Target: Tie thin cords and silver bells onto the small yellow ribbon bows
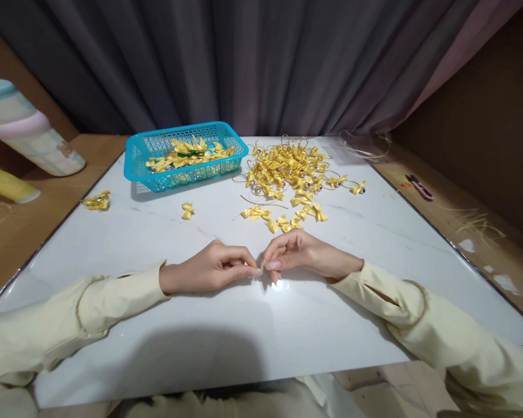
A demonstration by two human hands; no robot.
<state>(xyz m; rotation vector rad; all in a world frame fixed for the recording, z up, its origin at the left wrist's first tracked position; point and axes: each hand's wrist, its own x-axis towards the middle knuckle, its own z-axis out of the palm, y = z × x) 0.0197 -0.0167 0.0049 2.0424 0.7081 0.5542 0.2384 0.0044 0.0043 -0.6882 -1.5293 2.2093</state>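
At centre frame, left hand (pixel 213 268) and right hand (pixel 303 254) pinch closed, anything held too small to tell; yellow bows (pixel 287 167) lie piled upper centre; others in the blue basket (pixel 135 175), upper left.

I'm looking at a small handcraft corner, home or workshop I can't tell: yellow bows (pixel 287 168) heaped upper centre on a marbled tabletop (pixel 314 331), snips (pixel 419 187) at right, a dark curtain (pixel 253 64) across the top.

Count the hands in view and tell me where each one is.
2. The left hand and right hand are mid-table, fingertips close together, both nearer the camera than the pile of yellow bows. Neither is fully hidden.
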